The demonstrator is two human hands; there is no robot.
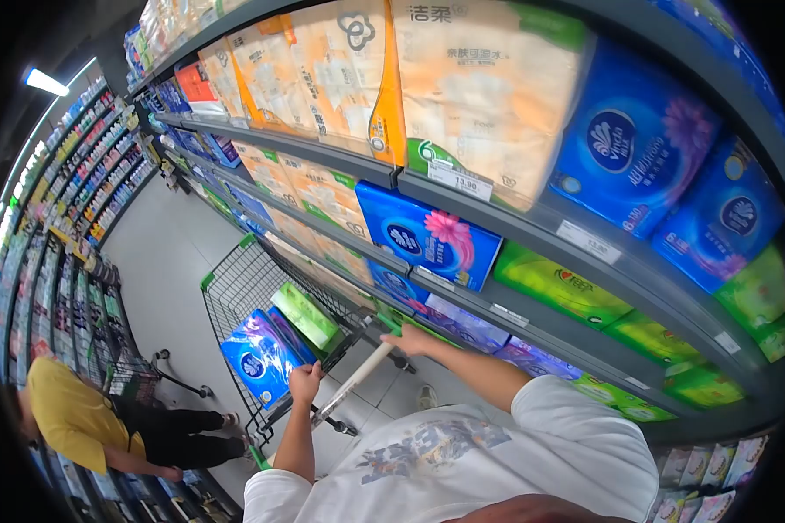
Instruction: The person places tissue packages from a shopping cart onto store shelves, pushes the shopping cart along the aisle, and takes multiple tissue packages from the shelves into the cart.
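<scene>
Nearest, bottom of frame: white printed shirt [549, 453] of the wearer, both forearms reaching up from it; a shoe [426, 397] on the floor [161, 231] just beyond. Left hand [305, 383], lower centre-left, fingers curled tight, closed on the near edge of a blue tissue pack [255, 359]. Right hand [410, 339], centre of frame, wrapped round the end of the pale cart handle [355, 378], near the shelf side. Blue tissue pack is in the wire shopping cart [227, 288], left of centre, tilted, flower print and round logo facing up; a second, darker blue pack [291, 335] pressed beside it, mostly hidden; then a green pack [310, 315] on the far right of the row, leaning the same way. Front of the cart basket shows bare mesh. Along the right and top, a dark shelf unit [532, 209] carries tissue in tiers: blue Vinda packs [624, 144] upper right, peach packs [488, 78] top centre, green packs [567, 283] lower right; white price labels [460, 180] on the edges. Lower left, across the aisle, a person in a yellow top [70, 418] and dark trousers, another cart [131, 382] just beside. Farthest, upper left: long racks [87, 161] of small bottles, too small to read, under a bright ceiling light [46, 83]
</scene>
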